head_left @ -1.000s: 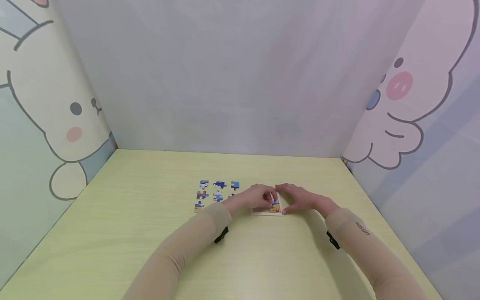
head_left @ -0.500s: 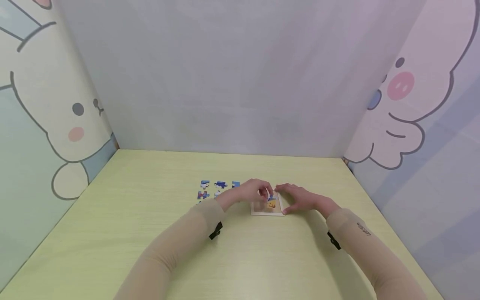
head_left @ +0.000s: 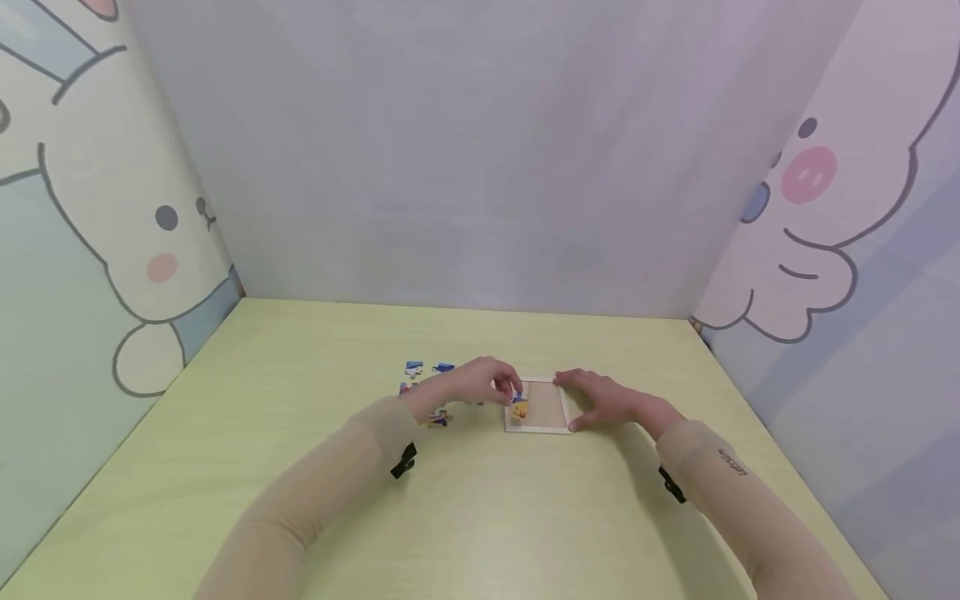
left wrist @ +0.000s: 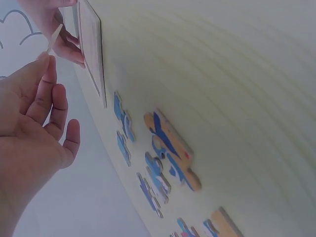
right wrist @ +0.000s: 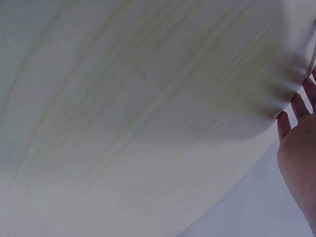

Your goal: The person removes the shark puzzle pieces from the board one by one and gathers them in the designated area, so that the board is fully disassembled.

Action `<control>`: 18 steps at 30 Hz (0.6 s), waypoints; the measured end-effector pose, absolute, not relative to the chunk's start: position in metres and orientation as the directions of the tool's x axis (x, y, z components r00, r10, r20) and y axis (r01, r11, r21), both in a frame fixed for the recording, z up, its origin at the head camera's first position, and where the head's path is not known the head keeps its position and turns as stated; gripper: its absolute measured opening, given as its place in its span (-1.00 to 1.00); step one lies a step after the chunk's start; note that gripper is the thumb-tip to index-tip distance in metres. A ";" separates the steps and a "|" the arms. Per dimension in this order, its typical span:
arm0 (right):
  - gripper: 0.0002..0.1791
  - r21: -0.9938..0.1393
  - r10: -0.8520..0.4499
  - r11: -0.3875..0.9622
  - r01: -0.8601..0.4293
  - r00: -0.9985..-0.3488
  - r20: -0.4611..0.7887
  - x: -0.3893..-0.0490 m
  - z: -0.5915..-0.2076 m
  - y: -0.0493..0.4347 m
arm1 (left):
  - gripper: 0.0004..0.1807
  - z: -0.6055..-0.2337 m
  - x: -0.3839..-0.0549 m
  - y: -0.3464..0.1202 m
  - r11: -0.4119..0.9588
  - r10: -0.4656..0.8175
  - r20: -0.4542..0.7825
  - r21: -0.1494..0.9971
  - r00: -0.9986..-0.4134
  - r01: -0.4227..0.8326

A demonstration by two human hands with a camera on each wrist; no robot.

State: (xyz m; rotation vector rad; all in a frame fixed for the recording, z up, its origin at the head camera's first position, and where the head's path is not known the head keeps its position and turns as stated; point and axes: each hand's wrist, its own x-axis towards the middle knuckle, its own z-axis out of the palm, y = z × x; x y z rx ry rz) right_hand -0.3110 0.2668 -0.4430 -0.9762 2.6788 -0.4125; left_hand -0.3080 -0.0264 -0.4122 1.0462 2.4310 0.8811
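In the head view my left hand (head_left: pixel 478 382) pinches a yellow-and-blue jigsaw piece (head_left: pixel 520 408) over the left side of a shallow wooden puzzle tray (head_left: pixel 546 406). The left wrist view shows that piece (left wrist: pixel 55 38) edge-on, held between thumb and fingertips and raised off the tray. My right hand (head_left: pixel 603 397) rests at the tray's right side, thumb at the near corner and fingertips at the far one. Several loose jigsaw pieces lie left of the tray, partly hidden by my left arm; one orange-and-blue piece (left wrist: pixel 170 148) lies closest in the left wrist view.
Everything lies on a pale yellow wood-grain table (head_left: pixel 480 517). A plain grey backdrop (head_left: pixel 465 167) rises behind it, with cartoon-printed panels (head_left: pixel 885 250) along both sides. More blue pieces (left wrist: pixel 148 195) lie in rows under my left forearm.
My left hand has lifted the jigsaw piece from the tray's near right corner and carried it left, baring the tray's floor. The right hand has stayed at the tray's right side.
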 end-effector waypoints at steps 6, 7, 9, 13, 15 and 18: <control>-0.03 -0.343 -0.662 0.729 -0.592 -0.737 -0.135 -0.312 -0.444 0.269 | -0.80 -0.415 -0.307 -0.046 0.531 0.742 -0.069 0.668 -0.667 0.521; -0.03 -0.345 -0.664 0.727 -0.593 -0.736 -0.132 -0.312 -0.444 0.270 | -0.80 -0.415 -0.306 -0.049 0.528 0.741 -0.066 0.673 -0.669 0.518; -0.03 -0.347 -0.666 0.725 -0.595 -0.735 -0.129 -0.312 -0.444 0.270 | -0.80 -0.415 -0.305 -0.056 0.526 0.735 -0.068 0.686 -0.674 0.504; -0.02 -0.353 -0.669 0.721 -0.596 -0.732 -0.129 -0.312 -0.445 0.270 | -0.81 -0.419 -0.302 -0.069 0.531 0.727 -0.076 0.692 -0.683 0.489; -0.02 -0.349 -0.670 0.721 -0.599 -0.731 -0.129 -0.312 -0.445 0.271 | -0.82 -0.421 -0.300 -0.074 0.539 0.722 -0.082 0.689 -0.687 0.485; -0.03 -0.348 -0.671 0.720 -0.601 -0.730 -0.128 -0.313 -0.446 0.270 | -0.82 -0.426 -0.298 -0.080 0.544 0.713 -0.083 0.692 -0.697 0.475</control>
